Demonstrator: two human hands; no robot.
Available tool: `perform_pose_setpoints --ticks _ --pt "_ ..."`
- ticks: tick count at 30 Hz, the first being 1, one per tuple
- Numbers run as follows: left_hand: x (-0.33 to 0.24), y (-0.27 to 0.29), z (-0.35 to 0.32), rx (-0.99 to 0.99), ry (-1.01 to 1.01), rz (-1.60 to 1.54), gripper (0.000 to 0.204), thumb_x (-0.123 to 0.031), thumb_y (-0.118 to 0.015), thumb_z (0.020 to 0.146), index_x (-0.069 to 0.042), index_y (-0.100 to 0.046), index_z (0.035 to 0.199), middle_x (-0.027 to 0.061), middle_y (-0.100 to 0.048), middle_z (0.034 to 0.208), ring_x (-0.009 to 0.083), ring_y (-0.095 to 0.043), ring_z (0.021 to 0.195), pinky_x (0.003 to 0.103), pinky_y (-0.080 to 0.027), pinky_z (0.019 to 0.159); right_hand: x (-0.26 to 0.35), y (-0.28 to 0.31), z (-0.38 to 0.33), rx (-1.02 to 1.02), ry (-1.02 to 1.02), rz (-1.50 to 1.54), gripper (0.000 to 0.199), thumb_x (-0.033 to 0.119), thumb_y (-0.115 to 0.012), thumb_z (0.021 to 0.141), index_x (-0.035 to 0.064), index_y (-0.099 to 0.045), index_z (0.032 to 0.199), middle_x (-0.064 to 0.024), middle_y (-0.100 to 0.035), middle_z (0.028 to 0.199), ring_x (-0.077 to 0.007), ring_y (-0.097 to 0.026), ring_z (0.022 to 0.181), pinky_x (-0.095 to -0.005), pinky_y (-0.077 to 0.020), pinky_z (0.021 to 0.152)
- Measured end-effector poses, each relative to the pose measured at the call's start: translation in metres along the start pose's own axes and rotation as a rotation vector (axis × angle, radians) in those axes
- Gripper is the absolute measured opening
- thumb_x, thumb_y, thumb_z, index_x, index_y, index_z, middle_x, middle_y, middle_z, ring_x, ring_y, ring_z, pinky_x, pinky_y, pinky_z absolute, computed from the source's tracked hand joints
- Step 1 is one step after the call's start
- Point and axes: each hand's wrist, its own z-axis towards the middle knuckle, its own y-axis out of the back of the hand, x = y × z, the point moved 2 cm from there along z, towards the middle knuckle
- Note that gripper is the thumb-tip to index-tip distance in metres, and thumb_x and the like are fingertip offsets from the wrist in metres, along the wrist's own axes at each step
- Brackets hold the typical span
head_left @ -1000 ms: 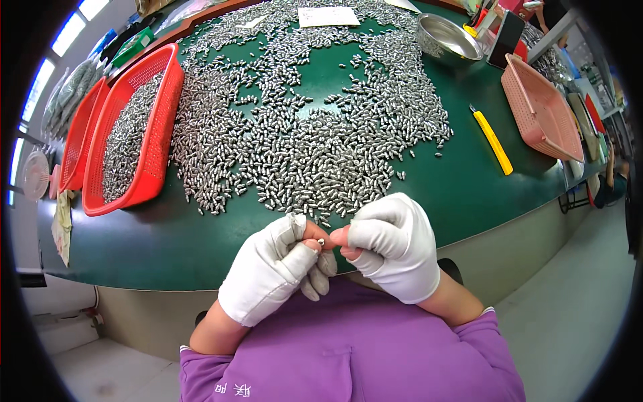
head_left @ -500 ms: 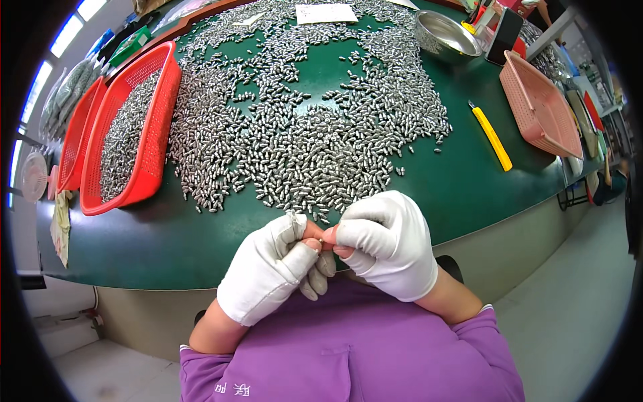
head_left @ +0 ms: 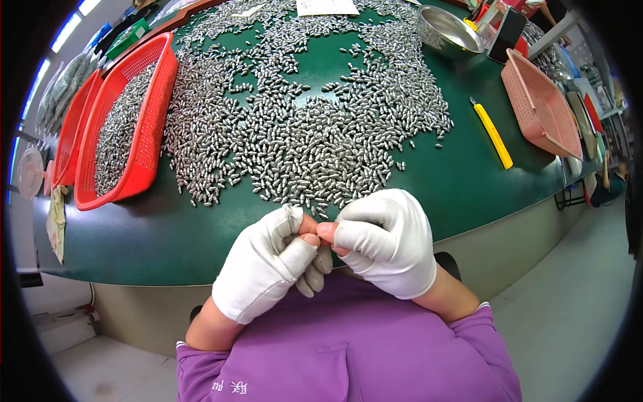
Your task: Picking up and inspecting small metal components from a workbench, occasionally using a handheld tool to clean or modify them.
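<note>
My left hand (head_left: 268, 261), in a white glove with bare thumb and fingertip, is closed in a pinch near the table's front edge. My right hand (head_left: 388, 244), gloved the same way, pinches against it, and the fingertips of both hands meet. Whatever lies between them is hidden by the fingers and too small to make out. Just beyond my hands, a broad spread of small silvery metal fittings (head_left: 321, 151) covers much of the green tabletop (head_left: 462, 194). The nearest of these pieces lie close to my right hand's knuckles.
On the left stands a red plastic basket (head_left: 155, 127) filled with similar metal pieces, beside another red basket (head_left: 65, 151). A yellow utility knife (head_left: 492, 134) and a pink basket (head_left: 546, 110) lie to the right. A metal bowl (head_left: 450, 30) and a white paper (head_left: 327, 7) are at the back.
My hands stay pinched together with only slight finger movement. A tiny shiny bit seen at the fingertips before is now covered. The view has shifted slightly.
</note>
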Motion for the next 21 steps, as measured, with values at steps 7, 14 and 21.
perform_pose_setpoints --ticks 7,14,21 --pt "0.002 0.002 0.0 -0.019 -0.021 -0.052 0.011 -0.013 -0.051 0.098 -0.002 -0.055 0.099 0.0065 -0.063 0.077 0.0094 -0.059 0.058 0.022 -0.049 0.052 -0.001 0.002 -0.005 -0.006 -0.035 -0.187 0.021 0.001 -0.074 0.071 0.0092 -0.062 0.086 -0.0041 -0.056 0.064 -0.0223 -0.051 0.047 -0.0323 -0.038 0.042" --pt "0.01 0.007 0.004 -0.064 -0.164 -0.204 0.007 -0.01 -0.055 0.095 -0.005 -0.052 0.097 0.006 -0.062 0.078 0.0085 -0.055 0.056 0.02 -0.045 0.05 0.002 0.012 -0.012 -0.209 -0.196 -0.274 0.022 0.005 -0.079 0.064 0.0122 -0.067 0.081 -0.0025 -0.062 0.074 -0.0242 -0.057 0.065 -0.0355 -0.0441 0.057" --pt "0.011 0.009 0.001 -0.075 -0.249 -0.228 0.012 -0.015 -0.054 0.096 -0.005 -0.049 0.1 0.0076 -0.062 0.083 0.0072 -0.052 0.057 0.019 -0.04 0.048 0.003 0.009 -0.006 -0.103 -0.23 -0.27 0.017 0.006 -0.076 0.064 0.0124 -0.067 0.077 -0.0043 -0.057 0.064 -0.0251 -0.056 0.054 -0.0376 -0.043 0.047"
